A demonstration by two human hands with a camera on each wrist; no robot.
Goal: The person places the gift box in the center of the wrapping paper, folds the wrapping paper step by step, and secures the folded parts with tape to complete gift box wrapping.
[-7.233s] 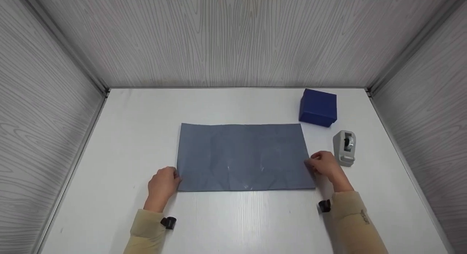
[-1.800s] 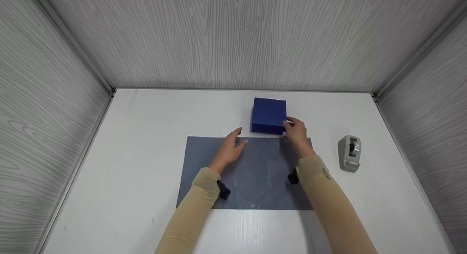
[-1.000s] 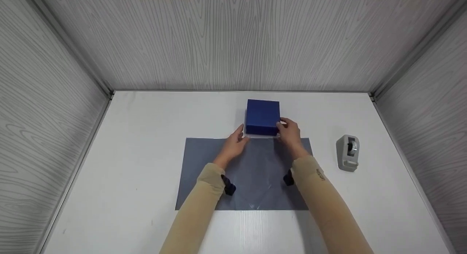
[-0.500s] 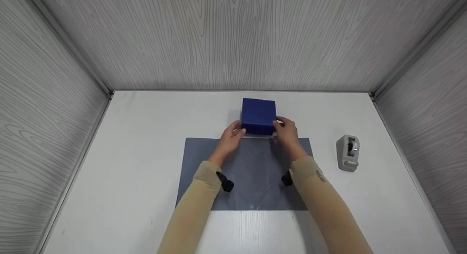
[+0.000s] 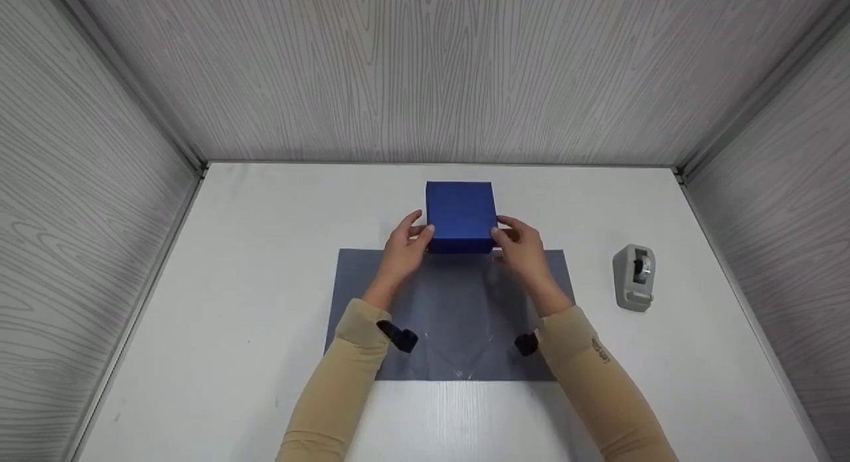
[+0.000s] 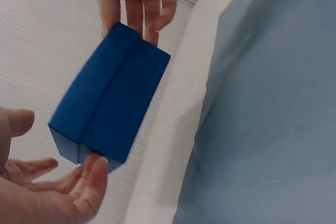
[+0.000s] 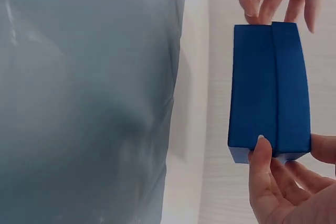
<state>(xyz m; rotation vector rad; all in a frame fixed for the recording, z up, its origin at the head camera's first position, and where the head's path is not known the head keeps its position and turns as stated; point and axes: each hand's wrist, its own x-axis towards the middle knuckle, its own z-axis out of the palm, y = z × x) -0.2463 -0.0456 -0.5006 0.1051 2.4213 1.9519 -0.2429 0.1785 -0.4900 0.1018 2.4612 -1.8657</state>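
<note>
A dark blue lidded box (image 5: 461,211) is held between the two hands, above the table near the far edge of a grey-blue sheet (image 5: 458,316). At the box's left end, the left hand (image 5: 402,251) grips it with thumb and fingertips. The right hand (image 5: 523,251) grips the opposite end in the same way. Both wrist views show the box (image 6: 113,95) raised off the table, its lid seam running lengthwise. In the right wrist view the sheet (image 7: 89,98) looks smooth and shiny, slightly wrinkled at its edge.
A grey tape dispenser (image 5: 634,277) stands on the white table (image 5: 252,283), right of the sheet. Wood-grain panels (image 5: 425,77) enclose the table at the back and both sides. A black camera is strapped at each wrist.
The box came from the back right, first in the right hand, moving left. The left hand then took its other end, and both hands have since lifted it and drawn it nearer the sheet.
</note>
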